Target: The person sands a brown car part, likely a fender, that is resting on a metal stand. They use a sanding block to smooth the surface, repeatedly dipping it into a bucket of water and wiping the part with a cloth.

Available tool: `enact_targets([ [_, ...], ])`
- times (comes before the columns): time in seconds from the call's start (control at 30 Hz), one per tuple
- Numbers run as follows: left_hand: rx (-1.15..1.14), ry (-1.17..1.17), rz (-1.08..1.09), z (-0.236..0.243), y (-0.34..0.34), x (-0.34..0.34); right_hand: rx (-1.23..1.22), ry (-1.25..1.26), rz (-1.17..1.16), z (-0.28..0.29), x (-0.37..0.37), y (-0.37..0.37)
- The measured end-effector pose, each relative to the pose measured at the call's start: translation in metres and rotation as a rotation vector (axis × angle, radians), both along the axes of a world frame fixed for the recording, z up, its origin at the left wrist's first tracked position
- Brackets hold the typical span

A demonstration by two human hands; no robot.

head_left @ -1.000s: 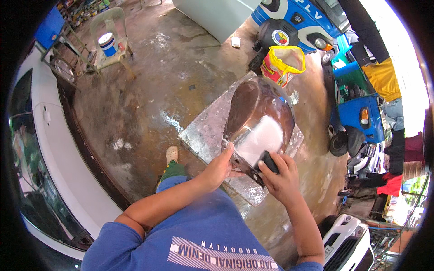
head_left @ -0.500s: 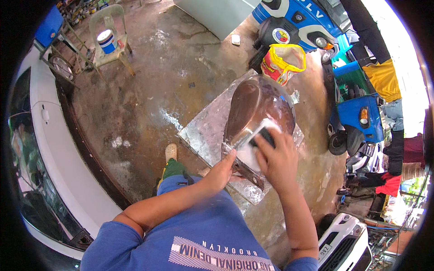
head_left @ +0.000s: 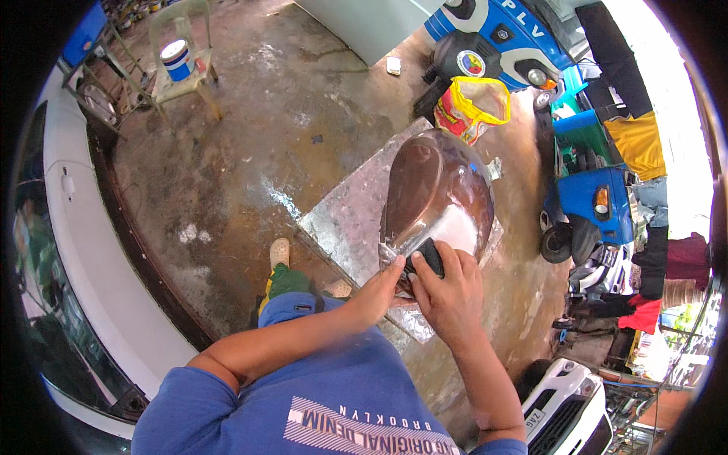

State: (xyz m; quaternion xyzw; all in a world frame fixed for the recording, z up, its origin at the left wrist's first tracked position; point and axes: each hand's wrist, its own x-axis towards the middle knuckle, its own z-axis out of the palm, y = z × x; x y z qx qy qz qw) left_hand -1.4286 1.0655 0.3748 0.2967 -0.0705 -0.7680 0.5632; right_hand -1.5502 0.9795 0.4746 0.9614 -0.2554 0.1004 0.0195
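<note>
A glossy brown motorcycle fuel tank (head_left: 413,186) lies on a worn, paint-stained board (head_left: 334,208) in front of me. Its near part carries a dull whitish patch (head_left: 457,227). My right hand (head_left: 455,299) is closed round a small black block (head_left: 432,258), which looks like a sanding block, and presses it on the tank's narrow near end. At that same end, my left hand (head_left: 383,292) grips the tank's left edge, thumb on top. Its other fingers are mostly hidden beneath.
Beyond the board stands a yellow-and-red bag (head_left: 474,110). A white car (head_left: 98,227) flanks me on the left. A plastic chair (head_left: 186,87) holds a blue-and-white pail (head_left: 177,61). Blue vehicles (head_left: 595,201) line the right, and a white vehicle (head_left: 569,406) sits at lower right.
My right hand has drawn the black block toward me, from the whitish patch down to the tank's near end. My left hand keeps its hold there, shifted slightly right.
</note>
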Motion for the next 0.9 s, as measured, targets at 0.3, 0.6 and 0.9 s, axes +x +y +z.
enact_targets([
  [0.3,0.004,-0.001,0.024,0.001,-0.001,0.001,0.154,-0.035,0.027,0.004,-0.005,-0.014],
  [0.6,0.018,-0.052,0.010,-0.012,0.009,0.005,0.113,-0.056,-0.103,0.007,-0.003,-0.014],
  [0.9,0.028,-0.056,-0.007,-0.028,0.019,0.002,0.182,-0.083,-0.102,0.009,0.000,-0.035],
])
